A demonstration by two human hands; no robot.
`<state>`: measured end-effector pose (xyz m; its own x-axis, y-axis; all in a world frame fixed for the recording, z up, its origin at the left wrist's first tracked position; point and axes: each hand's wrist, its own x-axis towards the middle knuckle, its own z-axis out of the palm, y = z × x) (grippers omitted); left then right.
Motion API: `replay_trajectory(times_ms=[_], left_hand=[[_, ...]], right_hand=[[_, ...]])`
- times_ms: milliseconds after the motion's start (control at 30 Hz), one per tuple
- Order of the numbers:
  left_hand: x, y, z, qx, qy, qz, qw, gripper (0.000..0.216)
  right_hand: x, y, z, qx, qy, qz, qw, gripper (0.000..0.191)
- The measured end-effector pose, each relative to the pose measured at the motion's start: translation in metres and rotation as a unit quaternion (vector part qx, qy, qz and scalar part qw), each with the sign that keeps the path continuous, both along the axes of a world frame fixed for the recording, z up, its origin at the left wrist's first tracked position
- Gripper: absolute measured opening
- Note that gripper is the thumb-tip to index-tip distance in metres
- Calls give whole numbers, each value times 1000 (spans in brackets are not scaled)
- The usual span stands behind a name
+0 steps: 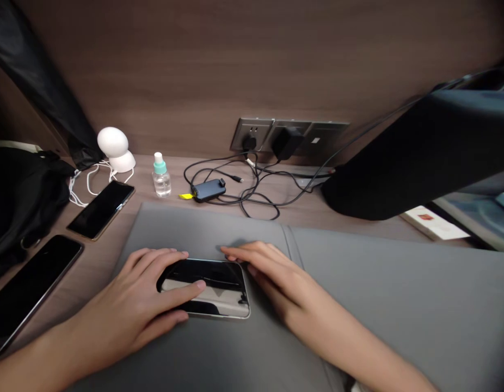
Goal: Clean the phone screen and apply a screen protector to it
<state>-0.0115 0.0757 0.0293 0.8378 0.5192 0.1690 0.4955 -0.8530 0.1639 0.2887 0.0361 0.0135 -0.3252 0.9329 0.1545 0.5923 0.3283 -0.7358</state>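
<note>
A smartphone with a dark, reflective screen lies face up on a grey mat. My left hand holds its left end, with fingers along the far edge, one digit resting on the glass and another at the near edge. At the phone's right end is my right hand, its fingers stretched out over the far right corner. Those fingertips are at or just above the far edge; whether they touch it, I cannot tell. Part of the phone's left end is hidden under my left hand.
Two more phones, one smaller and one larger, lie left. Behind are a white round-headed device, a spray bottle, a small dark device and tangled black cables. A large black object leans at right.
</note>
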Motion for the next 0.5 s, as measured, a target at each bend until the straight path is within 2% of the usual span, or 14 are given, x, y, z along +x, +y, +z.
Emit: replay_trajectory(times_ms=[167, 267, 300, 400, 467, 500], left_hand=[[-7, 5, -3, -16, -15, 8, 1000, 47], [-11, 9, -6, -17, -35, 12, 999, 48], [-12, 10, -6, -25, -42, 11, 999, 49], [-15, 13, -6, -67, -59, 23, 996, 62], [-17, 16, -8, -90, -64, 54, 992, 74], [-18, 18, -11, -91, -69, 69, 991, 76]], right_hand=[[9, 16, -1, -27, 64, 32, 997, 43], [15, 21, 8, -48, 124, 9, 991, 48], [18, 20, 14, -34, 144, -10, 989, 49], [26, 0, 34, 92, 191, -144, 967, 46], [27, -28, 37, 203, 183, -267, 924, 34], [25, -45, 34, 230, 155, -303, 912, 30]])
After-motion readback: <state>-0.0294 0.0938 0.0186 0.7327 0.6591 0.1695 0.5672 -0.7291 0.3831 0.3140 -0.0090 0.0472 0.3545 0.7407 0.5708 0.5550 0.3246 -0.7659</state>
